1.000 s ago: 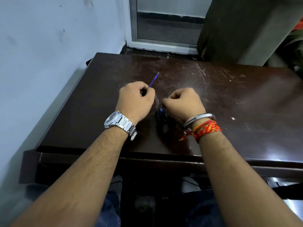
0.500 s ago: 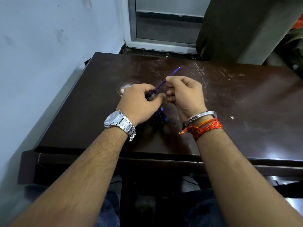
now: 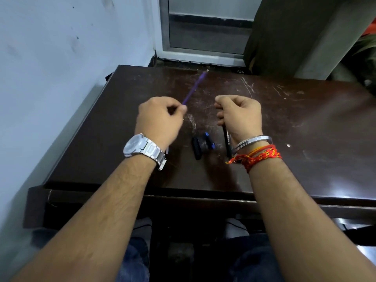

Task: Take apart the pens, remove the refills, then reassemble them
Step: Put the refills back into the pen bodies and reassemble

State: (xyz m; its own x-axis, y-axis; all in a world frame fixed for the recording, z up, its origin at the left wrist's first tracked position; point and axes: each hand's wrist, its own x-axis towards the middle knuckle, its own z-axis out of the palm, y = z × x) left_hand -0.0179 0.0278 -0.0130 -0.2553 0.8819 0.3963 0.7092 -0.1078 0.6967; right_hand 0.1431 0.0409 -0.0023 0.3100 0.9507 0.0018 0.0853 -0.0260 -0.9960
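Note:
My left hand [image 3: 160, 119] pinches the lower end of a thin purple refill [image 3: 194, 87], which points up and away over the dark brown table [image 3: 305, 129]. A hand's width to the right, my right hand [image 3: 239, 115] is closed around the top of a black pen barrel [image 3: 227, 142] with white lettering; the barrel hangs down past my wrist. Between my wrists, on the table, lie a black pen cap [image 3: 197, 148] and a small black-and-blue pen part [image 3: 209, 140].
A pale wall runs along the table's left edge. Behind the far edge stands a metal-framed door [image 3: 203, 27] and a dark panel [image 3: 284, 33] at the right. My knees show under the front edge.
My hands were together on the pen half a second ago. They have drawn apart: the left carries the purple refill out to the left, the right keeps the black barrel.

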